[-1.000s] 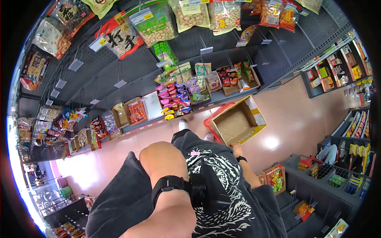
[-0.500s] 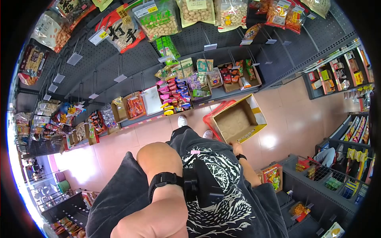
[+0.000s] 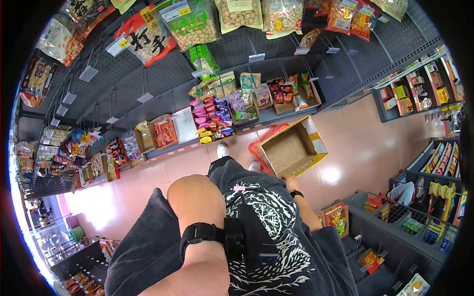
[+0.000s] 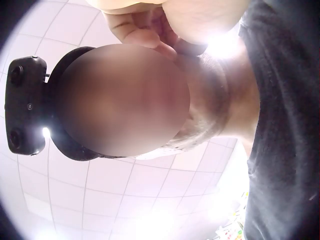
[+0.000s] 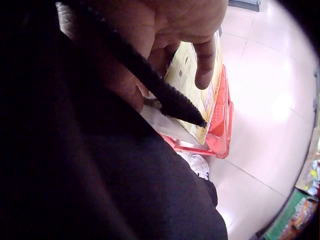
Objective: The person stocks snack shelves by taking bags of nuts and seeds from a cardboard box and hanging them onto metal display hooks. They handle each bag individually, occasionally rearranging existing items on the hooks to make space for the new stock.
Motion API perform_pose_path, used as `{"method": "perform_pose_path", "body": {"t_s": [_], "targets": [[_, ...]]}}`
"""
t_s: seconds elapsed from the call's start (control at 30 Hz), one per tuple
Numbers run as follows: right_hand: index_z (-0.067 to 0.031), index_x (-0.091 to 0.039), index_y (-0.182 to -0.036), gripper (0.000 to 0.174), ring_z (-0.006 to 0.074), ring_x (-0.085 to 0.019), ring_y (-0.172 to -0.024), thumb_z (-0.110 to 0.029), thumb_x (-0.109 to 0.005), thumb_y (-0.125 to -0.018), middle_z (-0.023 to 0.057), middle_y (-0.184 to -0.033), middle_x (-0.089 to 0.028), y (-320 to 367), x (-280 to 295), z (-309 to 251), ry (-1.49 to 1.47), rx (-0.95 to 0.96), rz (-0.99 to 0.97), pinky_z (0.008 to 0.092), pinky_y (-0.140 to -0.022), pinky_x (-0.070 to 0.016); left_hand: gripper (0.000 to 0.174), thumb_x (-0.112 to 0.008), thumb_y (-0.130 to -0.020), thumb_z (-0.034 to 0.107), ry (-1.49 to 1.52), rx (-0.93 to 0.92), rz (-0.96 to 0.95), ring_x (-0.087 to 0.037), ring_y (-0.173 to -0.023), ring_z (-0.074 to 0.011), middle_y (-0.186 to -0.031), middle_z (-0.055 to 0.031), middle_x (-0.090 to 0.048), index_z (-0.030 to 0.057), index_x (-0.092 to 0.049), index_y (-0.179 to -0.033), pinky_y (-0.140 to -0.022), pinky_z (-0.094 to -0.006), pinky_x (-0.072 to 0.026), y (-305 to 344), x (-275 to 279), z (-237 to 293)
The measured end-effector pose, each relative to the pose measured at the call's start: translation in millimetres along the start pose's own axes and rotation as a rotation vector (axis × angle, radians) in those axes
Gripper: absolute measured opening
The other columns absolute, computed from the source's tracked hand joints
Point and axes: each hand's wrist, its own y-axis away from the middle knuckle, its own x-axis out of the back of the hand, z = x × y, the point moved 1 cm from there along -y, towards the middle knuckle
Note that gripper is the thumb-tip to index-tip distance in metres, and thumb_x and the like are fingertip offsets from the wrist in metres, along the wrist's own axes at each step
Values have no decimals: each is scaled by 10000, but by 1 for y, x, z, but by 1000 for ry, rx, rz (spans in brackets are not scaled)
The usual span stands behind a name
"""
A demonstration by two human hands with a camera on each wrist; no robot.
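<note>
An open cardboard box (image 3: 289, 150), bare inside, sits tilted on a red plastic basket (image 3: 256, 149) over the floor. My right hand (image 3: 291, 184) grips the box's near edge; in the right wrist view the hand (image 5: 185, 22) has its fingers over the printed cardboard wall (image 5: 187, 75), above the red basket (image 5: 218, 122). My left arm is bent up toward the head, its hand (image 3: 190, 283) cut off at the bottom of the head view. In the left wrist view that hand (image 4: 150, 27) is beside the face and neck, fingers loosely curled, with no object visible in it.
Shelving with hanging nut bags (image 3: 190, 29) and cartons of small snack packs (image 3: 212, 118) runs along the front. More racks (image 3: 414, 217) stand at the right. Pink floor tiles (image 3: 355, 143) lie between, with a white shoe (image 3: 222, 150) near the shelf.
The head view has shifted slightly. My left forearm has drawn back toward the bottom of the head view, leaving less of the hand showing. My right hand stays on the box edge.
</note>
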Motion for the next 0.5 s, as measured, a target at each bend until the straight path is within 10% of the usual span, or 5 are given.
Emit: {"method": "perform_pose_path", "body": {"t_s": [0.27, 0.5], "targets": [[-99, -662, -1007, 257, 353, -578, -990, -191, -523, -812, 220, -1032, -616, -5, -6, 6, 13, 6, 19, 392, -860, -456, 133, -486, -777, -40, -4, 7, -10, -516, -523, -57, -705, 39, -538, 77, -542, -747, -448, -200, -332, 2, -1, -1], [-91, -663, -982, 257, 358, -581, -969, -236, -563, -795, 226, -1015, -616, 3, 5, -5, 0, 30, 18, 402, -840, -462, 271, -514, -925, 294, -127, -184, 118, -577, -1016, -181, -1032, -68, -631, 43, -611, -959, -950, -346, -425, -3, -2, 13]]}}
